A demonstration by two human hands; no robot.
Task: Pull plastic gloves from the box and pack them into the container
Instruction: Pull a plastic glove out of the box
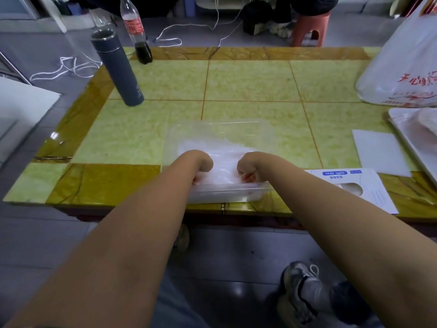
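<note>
A clear plastic container (227, 194) stands at the table's near edge, its clear lid (220, 131) open and lying back behind it. Thin clear plastic gloves (222, 162) are heaped in it. My left hand (202, 168) and my right hand (247, 170) are bent down at the wrists over the container, fingers curled into the gloves at each side of the pile. The fingertips are mostly hidden. The white glove box (354, 188) with blue labels lies flat to the right, gloves showing in its oval opening.
A grey flask (118, 69) and a cola bottle (136, 29) stand at the far left of the green tiled table (248, 84). A white plastic bag (406, 62), a tray (416, 136) and a white sheet (378, 150) are at the right.
</note>
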